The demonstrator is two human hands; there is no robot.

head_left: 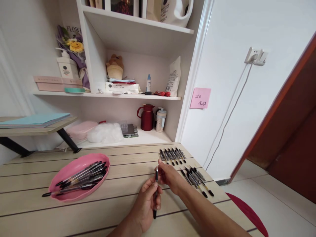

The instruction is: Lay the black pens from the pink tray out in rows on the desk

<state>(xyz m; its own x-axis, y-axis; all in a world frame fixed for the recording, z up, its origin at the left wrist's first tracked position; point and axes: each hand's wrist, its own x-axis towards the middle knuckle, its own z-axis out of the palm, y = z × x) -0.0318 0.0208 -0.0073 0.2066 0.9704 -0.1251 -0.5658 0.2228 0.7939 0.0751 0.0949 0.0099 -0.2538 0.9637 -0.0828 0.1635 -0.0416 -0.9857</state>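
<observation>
My left hand [146, 202] is closed round a black pen [155, 205], held nearly upright above the wooden table [29, 217]. My right hand [169, 177] pinches the pen's top end with its fingertips. Just beyond the hands, a row of several black pens [172, 156] lies side by side near the table's far right edge. A second group of pens [196, 181] lies to the right of my right hand. A pink oval tray [63, 171] on the left holds several more pens.
White shelves behind the table carry a red jug [146, 117], a white mug [161, 120], a pink lidded box [80, 129], packets and a soft toy. A pink sticky note [200, 98] is on the wall. A red stool [249, 212] sits at lower right.
</observation>
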